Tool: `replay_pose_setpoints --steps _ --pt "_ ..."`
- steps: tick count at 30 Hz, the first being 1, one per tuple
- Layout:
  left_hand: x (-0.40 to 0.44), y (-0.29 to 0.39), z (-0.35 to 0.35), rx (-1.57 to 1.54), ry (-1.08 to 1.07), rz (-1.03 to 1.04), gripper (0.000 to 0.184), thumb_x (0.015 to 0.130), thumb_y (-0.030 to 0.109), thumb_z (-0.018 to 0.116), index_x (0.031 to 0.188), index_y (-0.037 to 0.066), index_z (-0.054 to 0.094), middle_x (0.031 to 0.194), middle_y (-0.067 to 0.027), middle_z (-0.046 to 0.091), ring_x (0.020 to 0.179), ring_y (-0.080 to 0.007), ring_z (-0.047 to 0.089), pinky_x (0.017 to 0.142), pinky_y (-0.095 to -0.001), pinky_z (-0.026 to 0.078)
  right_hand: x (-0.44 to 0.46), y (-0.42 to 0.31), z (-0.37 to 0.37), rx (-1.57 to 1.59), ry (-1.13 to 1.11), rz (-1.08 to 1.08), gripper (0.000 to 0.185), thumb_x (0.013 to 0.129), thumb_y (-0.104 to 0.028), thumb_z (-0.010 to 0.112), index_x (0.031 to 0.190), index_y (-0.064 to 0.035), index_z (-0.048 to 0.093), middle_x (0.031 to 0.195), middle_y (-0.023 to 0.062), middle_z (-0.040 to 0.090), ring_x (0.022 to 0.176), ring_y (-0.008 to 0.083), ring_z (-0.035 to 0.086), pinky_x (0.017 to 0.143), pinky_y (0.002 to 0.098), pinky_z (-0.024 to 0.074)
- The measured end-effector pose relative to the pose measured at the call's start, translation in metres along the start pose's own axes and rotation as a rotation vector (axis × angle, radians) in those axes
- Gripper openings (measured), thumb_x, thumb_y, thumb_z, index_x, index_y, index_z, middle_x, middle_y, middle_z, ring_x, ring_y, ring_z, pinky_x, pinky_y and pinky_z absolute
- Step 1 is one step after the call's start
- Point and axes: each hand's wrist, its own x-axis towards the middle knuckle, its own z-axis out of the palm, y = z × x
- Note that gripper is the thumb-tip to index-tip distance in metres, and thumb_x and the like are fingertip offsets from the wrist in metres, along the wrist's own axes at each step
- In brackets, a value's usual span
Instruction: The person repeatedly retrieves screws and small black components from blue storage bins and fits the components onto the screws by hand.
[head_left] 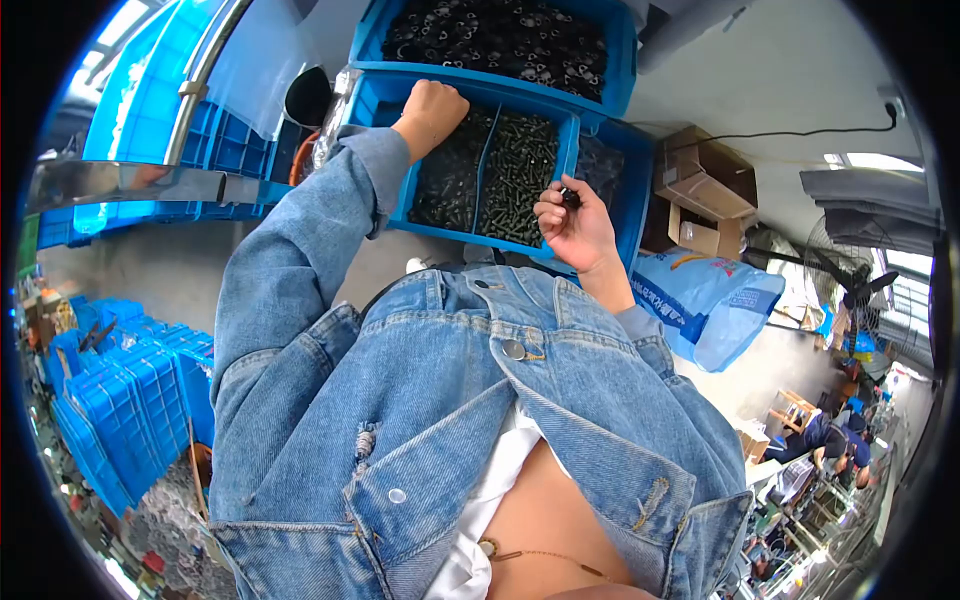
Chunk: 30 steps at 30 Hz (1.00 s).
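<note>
My left hand point(436, 112), back upward and fingers curled, is over the left compartment of a divided blue bin point(455, 236). Whatever those fingers hold is hidden from view. Small dark parts point(445, 185) fill that compartment. The right compartment holds many dark, greenish screws or bolts point(517, 172). Beside the bin's right edge, my right hand point(582, 232) is turned palm up. Its thumb and fingers are closed around a small black part point(570, 198), too small to tell its kind.
Another blue bin point(620, 60) with black ring-like pieces stands behind. To the right are cardboard boxes point(705, 180), a blue-and-white sack point(715, 300) and a fan point(855, 285). Stacked blue crates point(130, 400) and a metal rail point(130, 185) stand left. A co-worker point(825, 440) sits far right.
</note>
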Motion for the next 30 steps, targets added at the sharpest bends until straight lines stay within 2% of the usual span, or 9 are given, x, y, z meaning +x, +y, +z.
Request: replay_pose_setpoints --steps 7,11,12,15,17,20,23,26,30 --pt "-0.001 -0.019 0.006 0.05 0.062 0.196 0.009 0.074 0.016 0.06 0.076 0.014 0.069 0.086 -0.0055 0.066 0.082 -0.0219 0.065 0.066 -0.0345 0.052 0.0 0.006 -0.009 0.027 -0.051 0.014 0.016 0.087 -0.017 0.055 0.081 -0.0022 0.053 0.071 0.0074 0.052 0.062 0.0169 0.048 0.056 0.0264 0.0449" --pt "-0.02 -0.013 -0.052 -0.452 0.027 0.101 0.015 0.067 0.022 0.064 0.077 0.013 0.067 0.084 -0.0065 0.063 0.079 -0.0256 0.062 0.067 -0.0381 0.051 0.006 0.016 0.003 0.011 0.102 -0.134 0.016 0.087 -0.016 0.055 0.084 0.0 0.054 0.081 0.0118 0.058 0.075 0.0221 0.057 0.068 0.0301 0.0516" --pt "-0.027 -0.007 -0.068 -0.578 0.041 0.171 0.017 0.066 0.024 0.063 0.076 0.011 0.066 0.082 -0.0079 0.061 0.08 -0.0275 0.061 0.067 -0.0392 0.05 0.014 0.014 -0.005 0.029 0.036 -0.109 0.018 0.088 -0.015 0.053 0.085 0.0019 0.055 0.088 0.0145 0.06 0.087 0.0252 0.059 0.08 0.0353 0.0512" --pt "-0.043 0.022 -0.1 -0.793 0.123 0.463 0.017 0.068 0.022 0.063 0.074 0.006 0.066 0.08 -0.0109 0.059 0.078 -0.0296 0.059 0.068 -0.038 0.048 0.022 0.022 0.007 -0.005 0.096 -0.143 0.016 0.089 -0.014 0.05 0.088 0.0022 0.055 0.089 0.0132 0.06 0.09 0.0253 0.059 0.086 0.0379 0.0479" --pt "-0.049 0.041 -0.099 -0.8 0.097 0.496 0.017 0.068 0.017 0.063 0.08 0.005 0.067 0.083 -0.0117 0.06 0.079 -0.0303 0.06 0.069 -0.0389 0.049 0.028 0.025 0.01 -0.033 0.05 -0.139 0.018 0.09 -0.013 0.043 0.096 0.0015 0.053 0.094 0.012 0.059 0.094 0.0248 0.056 0.087 0.037 0.0451" --pt "-0.057 0.052 -0.081 -0.827 0.1 0.413 0.025 0.068 0.006 0.063 0.092 0.004 0.066 0.089 -0.0133 0.06 0.083 -0.031 0.06 0.072 -0.0389 0.05 0.041 0.028 0.007 -0.081 0.045 -0.15 0.022 0.091 -0.013 0.039 0.099 0.0023 0.053 0.101 0.0113 0.057 0.096 0.0225 0.054 0.084 0.0339 0.0447" --pt "-0.079 0.032 -0.081 -1.066 0.279 0.335 0.026 0.069 0.004 0.063 0.094 0.004 0.066 0.089 -0.0127 0.061 0.081 -0.0313 0.061 0.071 -0.0375 0.05 0.047 0.027 0.009 -0.131 -0.114 -0.059 0.023 0.09 -0.011 0.041 0.1 0.0048 0.054 0.102 0.0135 0.056 0.096 0.0246 0.054 0.085 0.035 0.0458" --pt "-0.124 0.002 -0.082 -1.23 0.347 0.092 0.02 0.073 0.002 0.064 0.093 0.002 0.064 0.083 -0.0107 0.061 0.078 -0.025 0.062 0.067 -0.0324 0.05 0.061 0.033 0.039 -0.108 0.121 -0.036 0.023 0.089 -0.01 0.043 0.099 0.0075 0.055 0.102 0.0174 0.056 0.096 0.0281 0.055 0.088 0.0379 0.047" --pt "-0.198 -0.024 -0.053 -1.331 0.396 -0.23 0.016 0.076 0.0 0.064 0.092 0.002 0.064 0.079 -0.0089 0.06 0.07 -0.0172 0.062 0.061 -0.0284 0.048 0.093 0.042 0.095 -0.344 -0.012 0.001 0.023 0.088 -0.011 0.046 0.094 0.0091 0.056 0.103 0.02 0.057 0.099 0.0315 0.055 0.091 0.0419 0.0471"
